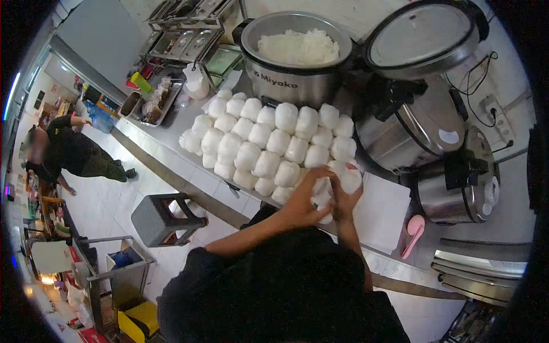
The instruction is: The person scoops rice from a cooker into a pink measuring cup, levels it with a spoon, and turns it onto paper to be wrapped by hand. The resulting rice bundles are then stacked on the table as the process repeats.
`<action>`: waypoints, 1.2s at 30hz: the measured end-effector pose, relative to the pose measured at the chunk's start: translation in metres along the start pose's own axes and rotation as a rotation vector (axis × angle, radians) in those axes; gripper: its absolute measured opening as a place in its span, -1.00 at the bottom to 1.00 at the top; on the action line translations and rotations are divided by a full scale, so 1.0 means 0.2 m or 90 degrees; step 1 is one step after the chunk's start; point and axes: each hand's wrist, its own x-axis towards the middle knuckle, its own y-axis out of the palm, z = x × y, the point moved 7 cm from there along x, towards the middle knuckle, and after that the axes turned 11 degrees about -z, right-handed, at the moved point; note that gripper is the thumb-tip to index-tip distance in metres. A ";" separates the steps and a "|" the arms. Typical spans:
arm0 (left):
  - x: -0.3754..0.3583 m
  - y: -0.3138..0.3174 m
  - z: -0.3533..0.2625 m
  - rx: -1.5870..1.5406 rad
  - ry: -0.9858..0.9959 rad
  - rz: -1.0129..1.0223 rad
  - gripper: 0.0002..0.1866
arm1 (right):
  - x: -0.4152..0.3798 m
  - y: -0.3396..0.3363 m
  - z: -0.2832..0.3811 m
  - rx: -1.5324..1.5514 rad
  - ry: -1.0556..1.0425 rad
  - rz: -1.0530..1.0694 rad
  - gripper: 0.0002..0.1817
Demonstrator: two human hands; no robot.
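Note:
My left hand point(306, 200) and my right hand point(345, 197) come together at the counter's front edge. Between them is a white wrapped parcel point(322, 199), with the fingers of both hands curled around it and partly hiding it. Just behind the right hand lies another white parcel point(347, 178). Many rounded white parcels point(260, 135) are stacked in rows to the left and beyond my hands. Right of my right hand lies a stack of white paper sheets point(382, 211). Beside the paper rests a pink rice paddle point(413, 235).
Behind the parcels stands an open rice cooker point(294, 86) holding white rice. More cookers point(409, 131) crowd the right side, one with its lid point(423, 37) raised. A tray of food point(163, 103) is at far left. A stool point(166, 220) and another person point(80, 146) are on the floor side.

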 end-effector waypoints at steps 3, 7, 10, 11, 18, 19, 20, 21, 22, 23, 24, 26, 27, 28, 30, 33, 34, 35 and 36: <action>0.05 -0.23 0.20 0.033 -0.047 -0.138 -0.22 | -0.08 0.36 0.08 -0.055 -0.196 -0.074 -0.35; 0.02 -0.19 0.60 -0.151 -0.226 -0.191 -0.40 | -0.10 0.57 -0.32 -0.074 -0.125 0.223 -0.04; 0.17 -0.31 0.73 -0.007 -0.280 -0.228 -0.45 | -0.17 0.61 0.12 -0.346 -0.258 0.402 0.19; 0.22 -0.37 0.77 0.045 -0.299 -0.240 -0.47 | -0.13 0.52 0.12 -0.372 -0.262 0.360 0.12; 0.65 -0.65 1.19 0.328 -0.117 -0.293 -0.38 | 0.24 -1.16 0.17 -0.882 -0.488 -0.304 -0.51; 0.65 -0.64 1.21 0.354 -0.103 -0.291 -0.37 | 0.34 -1.75 -0.18 -0.792 -0.259 -0.383 -0.19; 0.66 -0.63 1.22 0.368 -0.089 -0.295 -0.36 | 0.43 -2.08 -0.38 -0.968 -0.374 -0.408 -0.21; 0.66 -0.63 1.22 0.379 -0.078 -0.300 -0.35 | 0.50 -2.37 -0.57 -1.143 -0.492 -0.469 -0.19; 0.65 -0.63 1.22 0.382 -0.065 -0.305 -0.35 | 0.43 -2.38 -0.57 -1.080 -0.676 -0.456 -0.14; 0.64 -0.64 1.21 0.384 -0.052 -0.311 -0.34 | 0.42 -2.36 -0.54 -1.072 -0.565 -0.431 -0.16; 0.62 -0.64 1.20 0.385 -0.039 -0.318 -0.33 | 0.43 -2.33 -0.53 -1.073 -0.375 -0.423 -0.19; 0.60 -0.67 1.13 0.379 -0.025 -0.354 -0.31 | 0.41 -2.35 -0.53 -1.072 -0.179 -0.439 -0.24; 0.58 -0.69 1.08 0.371 -0.029 -0.380 -0.30 | 0.40 -2.35 -0.52 -1.067 -0.144 -0.446 -0.26; 0.56 -0.72 1.02 0.365 -0.050 -0.407 -0.31 | 0.38 -2.34 -0.48 -1.059 -0.127 -0.449 -0.29; 0.52 -0.76 0.86 0.321 -0.023 -0.435 -0.42 | 0.33 -2.24 -0.37 -1.041 -0.114 -0.452 -0.33; 0.41 -0.81 0.78 0.254 -0.020 -0.418 -0.54 | 0.27 -1.73 -0.07 -0.868 -0.202 -0.331 -0.40; 0.39 -0.82 0.78 0.245 -0.128 -0.360 -0.47 | 0.26 -1.45 0.04 -0.741 -0.460 -0.140 -0.37; 0.42 -0.83 0.77 0.237 -0.134 -0.374 -0.46 | 0.24 -1.05 0.24 -0.600 -0.350 -0.129 -0.36; 0.43 -0.85 0.78 0.231 -0.140 -0.383 -0.45 | 0.23 -0.69 0.38 -0.513 -0.241 -0.075 -0.37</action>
